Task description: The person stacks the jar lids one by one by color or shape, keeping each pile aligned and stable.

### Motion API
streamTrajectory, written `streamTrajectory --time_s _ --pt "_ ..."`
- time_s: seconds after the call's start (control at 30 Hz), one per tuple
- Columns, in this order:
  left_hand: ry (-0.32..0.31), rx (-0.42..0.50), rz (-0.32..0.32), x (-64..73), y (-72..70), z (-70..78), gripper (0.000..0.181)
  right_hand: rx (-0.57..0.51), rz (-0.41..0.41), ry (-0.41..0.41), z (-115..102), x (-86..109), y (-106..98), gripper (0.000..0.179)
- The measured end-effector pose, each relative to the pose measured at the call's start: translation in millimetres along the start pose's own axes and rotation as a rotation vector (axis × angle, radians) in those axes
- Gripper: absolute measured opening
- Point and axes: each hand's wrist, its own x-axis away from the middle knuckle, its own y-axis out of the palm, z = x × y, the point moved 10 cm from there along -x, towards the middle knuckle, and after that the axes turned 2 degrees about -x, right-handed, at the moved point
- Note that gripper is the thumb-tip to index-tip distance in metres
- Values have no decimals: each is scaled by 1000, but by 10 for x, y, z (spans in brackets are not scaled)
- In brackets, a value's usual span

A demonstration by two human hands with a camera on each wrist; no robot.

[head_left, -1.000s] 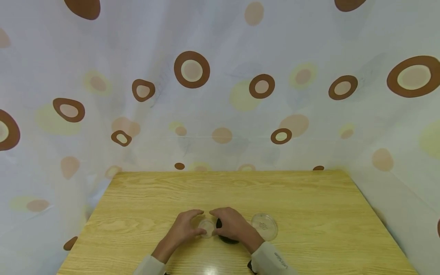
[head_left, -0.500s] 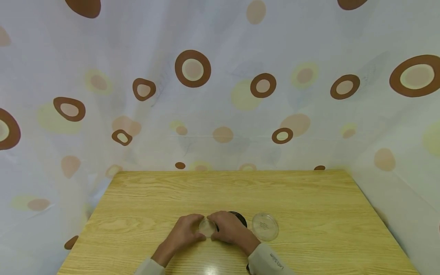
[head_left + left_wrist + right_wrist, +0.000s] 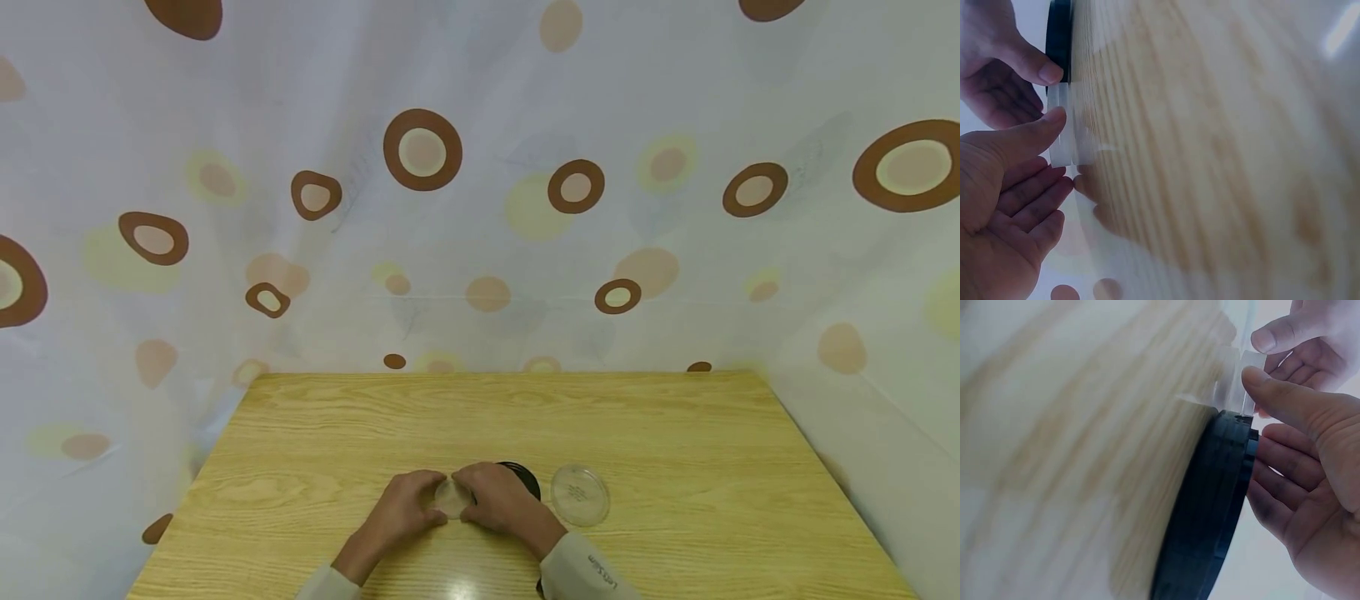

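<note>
A small clear round dish, like a petri dish (image 3: pixel 453 500), lies on the table between the two hands. My left hand (image 3: pixel 406 505) curls around its left side, with the thumb at the near edge and the fingers at the far edge. The right hand (image 3: pixel 493 497) holds its right side in the same way. In the left wrist view the left thumb (image 3: pixel 1052 117) overlaps the dish's rim (image 3: pixel 1060 147); in the right wrist view the right thumb (image 3: pixel 1257 377) does too. Partly under the right hand lies a black round disc (image 3: pixel 528 478), close against the dish.
A larger clear round dish (image 3: pixel 580 496) with small print in its middle lies right of the black disc. The wood-grain table (image 3: pixel 675 450) is bounded by a white curtain (image 3: pixel 480 242) with brown ring patterns at the back and sides.
Both hands have closed in on the small dish's edges. The right hand has shifted slightly nearer, uncovering the black disc's far edge. Since half a second ago they have hardly moved.
</note>
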Motion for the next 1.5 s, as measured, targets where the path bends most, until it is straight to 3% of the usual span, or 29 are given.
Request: streamTrajectory --time_s 0.17,0.47,0.97,1.5 --pt "0 17 10 12 10 -24 52 -47 17 -18 -1 9 -4 38" --pt "8 33 21 18 -26 16 50 -133 -1 23 52 9 -4 40" --pt "-21 41 38 -21 -87 90 51 -121 -23 63 71 80 -169 52" --pt "54 13 82 -52 -165 277 50 -112 29 64 99 138 -341 52"
